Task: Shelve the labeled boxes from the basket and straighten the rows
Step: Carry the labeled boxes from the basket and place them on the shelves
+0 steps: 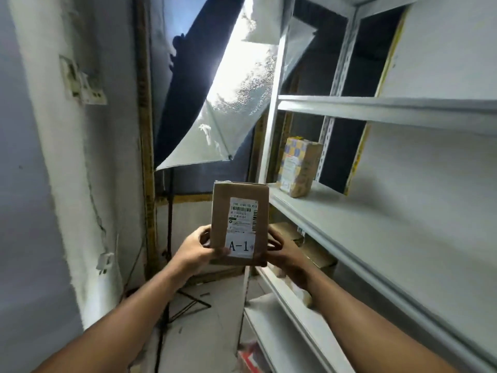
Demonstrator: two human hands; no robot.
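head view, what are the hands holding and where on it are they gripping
Both hands hold the brown box labeled A-1 upright by its lower end: left hand on its left edge, right hand on its right edge, fingers curled round.

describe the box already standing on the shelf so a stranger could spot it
Start at the white metal shelving unit on the right. On the shelf level with the held box, at its far left end, a box stands upright. Unlike the plain brown A-1 box, it has a blue-and-yellow checkered face.
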